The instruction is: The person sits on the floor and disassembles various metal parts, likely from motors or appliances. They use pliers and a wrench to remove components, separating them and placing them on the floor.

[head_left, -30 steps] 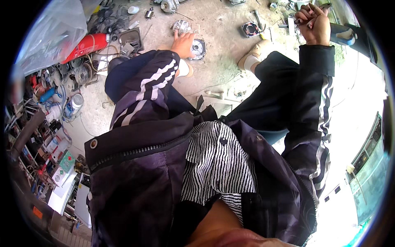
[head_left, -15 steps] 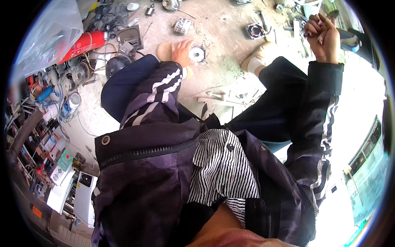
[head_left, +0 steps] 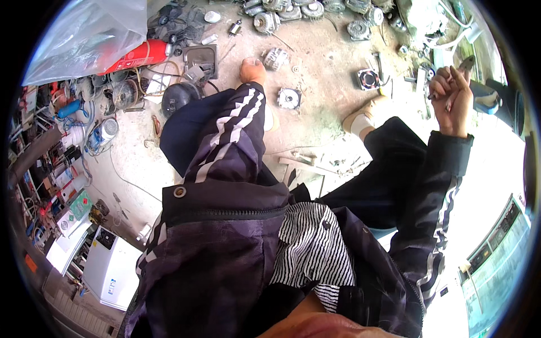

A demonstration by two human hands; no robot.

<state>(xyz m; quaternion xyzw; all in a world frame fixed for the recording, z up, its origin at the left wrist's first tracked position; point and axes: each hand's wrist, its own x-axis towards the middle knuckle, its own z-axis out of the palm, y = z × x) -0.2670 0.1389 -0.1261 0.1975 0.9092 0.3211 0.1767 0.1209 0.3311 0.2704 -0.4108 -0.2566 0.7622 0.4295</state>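
My left hand (head_left: 253,70) is closed low over the floor, just left of a small metal motor (head_left: 276,58). Its fingers are curled under, so anything inside is hidden. Below and to the right of this hand lies a square frame with a pale round centre (head_left: 289,98). Raised at the right side, my right hand (head_left: 452,98) has its fingers bent together. A dark grey, pointed piece (head_left: 467,63) shows at its fingertips, too unclear to name. Between my feet and to the right lies a square cooling fan (head_left: 369,79).
Several dirty motors (head_left: 266,22) are heaped along the far edge. A metal tray (head_left: 201,61), a black rounded cover (head_left: 180,98) and a red cylinder (head_left: 141,55) lie on the left. A white wooden piece (head_left: 307,166) and scattered bits lie before me.
My left hand has gone from spread beside the square frame to closed, farther out near the small motor. My right hand stays raised with bent fingers. The whole view has shifted, showing more far-side floor.
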